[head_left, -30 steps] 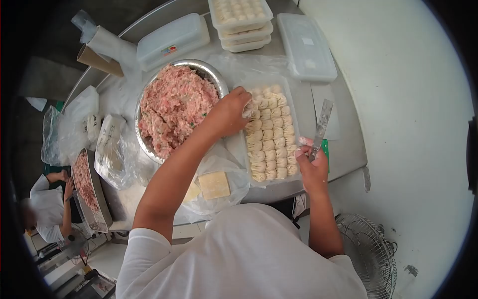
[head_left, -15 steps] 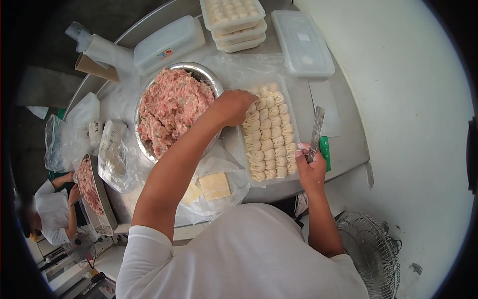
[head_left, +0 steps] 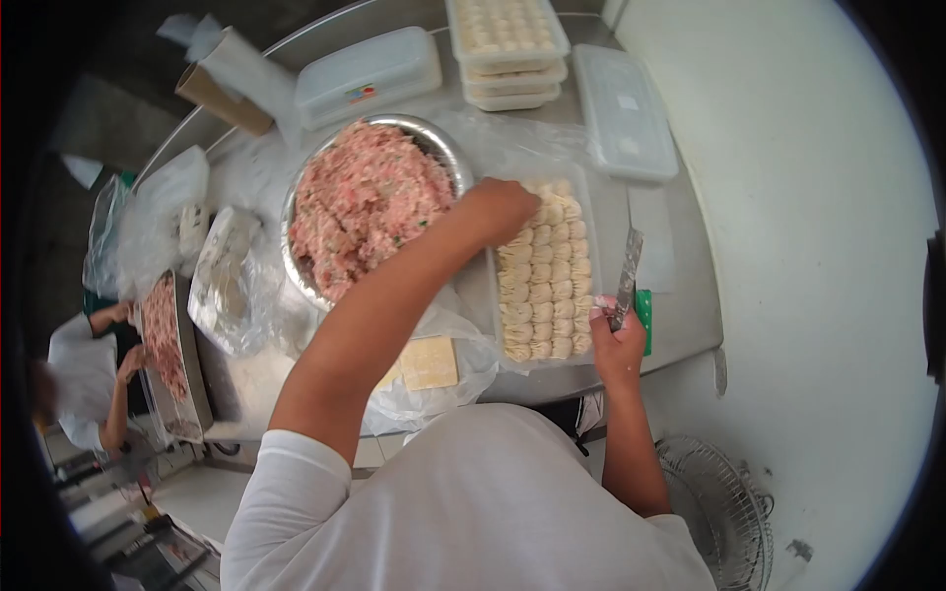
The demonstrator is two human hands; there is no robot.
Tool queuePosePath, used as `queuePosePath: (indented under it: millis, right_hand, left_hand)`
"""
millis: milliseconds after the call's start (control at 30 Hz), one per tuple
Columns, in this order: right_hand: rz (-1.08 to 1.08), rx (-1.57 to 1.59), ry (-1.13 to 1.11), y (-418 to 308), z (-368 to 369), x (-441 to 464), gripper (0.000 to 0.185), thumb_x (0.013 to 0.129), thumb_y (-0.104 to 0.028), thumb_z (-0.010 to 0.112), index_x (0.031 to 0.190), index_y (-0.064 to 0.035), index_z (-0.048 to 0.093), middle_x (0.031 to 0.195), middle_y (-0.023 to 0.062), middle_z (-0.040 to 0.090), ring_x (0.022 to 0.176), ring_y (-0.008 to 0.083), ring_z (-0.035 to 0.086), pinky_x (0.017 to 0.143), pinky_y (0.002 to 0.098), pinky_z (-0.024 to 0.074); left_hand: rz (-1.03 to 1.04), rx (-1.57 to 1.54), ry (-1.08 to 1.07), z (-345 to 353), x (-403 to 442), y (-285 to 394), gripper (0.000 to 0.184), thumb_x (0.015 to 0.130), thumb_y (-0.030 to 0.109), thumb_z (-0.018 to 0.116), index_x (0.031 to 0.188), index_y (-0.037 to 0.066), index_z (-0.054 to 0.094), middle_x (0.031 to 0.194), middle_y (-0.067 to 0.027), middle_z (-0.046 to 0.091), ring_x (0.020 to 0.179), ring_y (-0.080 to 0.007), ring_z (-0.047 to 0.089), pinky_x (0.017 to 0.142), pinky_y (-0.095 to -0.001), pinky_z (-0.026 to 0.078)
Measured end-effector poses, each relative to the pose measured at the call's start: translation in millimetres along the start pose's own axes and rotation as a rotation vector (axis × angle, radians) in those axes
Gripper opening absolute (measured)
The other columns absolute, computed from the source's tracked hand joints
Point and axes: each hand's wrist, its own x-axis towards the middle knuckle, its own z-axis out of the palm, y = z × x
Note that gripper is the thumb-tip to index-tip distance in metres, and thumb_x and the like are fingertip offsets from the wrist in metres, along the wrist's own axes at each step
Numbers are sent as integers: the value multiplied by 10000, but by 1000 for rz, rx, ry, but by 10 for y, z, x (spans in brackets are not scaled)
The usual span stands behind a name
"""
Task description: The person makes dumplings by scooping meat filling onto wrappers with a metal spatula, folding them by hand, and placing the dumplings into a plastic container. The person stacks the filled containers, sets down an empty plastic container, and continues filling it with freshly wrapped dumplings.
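Note:
My left hand (head_left: 505, 209) reaches over the upper left part of a tray (head_left: 499, 340) filled with rows of pleated dumplings (head_left: 542, 294). Its fingers are bent at the top dumplings, and what they hold, if anything, is hidden. At the tray's lower right, my right hand (head_left: 618, 345) is closed round a flat metal spatula (head_left: 628, 279) that points up. A steel bowl (head_left: 455, 163) heaped with pink minced filling (head_left: 370, 202) stands left of the tray. Square wrappers (head_left: 429, 362) lie on plastic below the bowl.
Stacked dumpling boxes (head_left: 507, 44) and lidded boxes (head_left: 367, 77) stand at the back. A green object (head_left: 643, 320) lies beside my right hand. Bagged packages (head_left: 225, 281) are on the left, where another person (head_left: 87, 369) works at a meat tray (head_left: 197, 379). A fan (head_left: 714, 507) stands below right.
My left hand has come down onto the upper dumplings; the filled piece seen in its fingers earlier no longer shows. My right hand still holds the spatula. The camera view has shifted slightly.

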Motion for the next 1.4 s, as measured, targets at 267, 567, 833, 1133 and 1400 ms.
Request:
queuePosePath:
  millis: [267,567,833,1133,1400]
  right_hand:
    - [-426,-362,-182,-673,17,150,275,902,-5,554,1161,10,643,966,135,628,835,267,618,767,334,497]
    - [-1029,-950,-513,-1620,1151,587,276,863,-78,542,1090,-101,697,923,65,640,822,268,650,691,404,551]
    - [-1185,-1050,-875,-1788,1271,448,150,826,-83,550,900,-83,680,915,70,648,848,275,667,691,409,566]
    - [-1206,-1086,-891,-1880,1346,497,134,804,-79,552,833,-67,683,855,95,673,786,305,681,702,433,557]
    - [-1068,-955,-866,-1977,1293,577,210,811,-102,590,973,-102,722,864,85,675,813,308,677,703,444,553]
  left_hand:
    - [-54,-140,596,479,-1112,548,407,829,80,634,1232,38,595,1203,-182,605,1054,-345,615,880,-444,516]
    - [-296,-505,513,1582,-2592,717,370,671,29,773,1030,31,683,1138,-169,601,1059,-369,587,897,-436,509]
    - [-321,-739,625,1576,-2575,666,264,706,-38,723,952,26,655,1123,-170,602,1072,-344,592,916,-422,497]
    - [-203,-2555,1178,1495,-2813,537,201,1017,189,485,1158,59,545,1227,-139,611,1132,-269,608,1013,-441,481]
    - [-650,-2687,1207,1522,-2573,632,328,1014,200,534,1289,25,497,1229,-108,606,1163,-284,600,1065,-442,470]
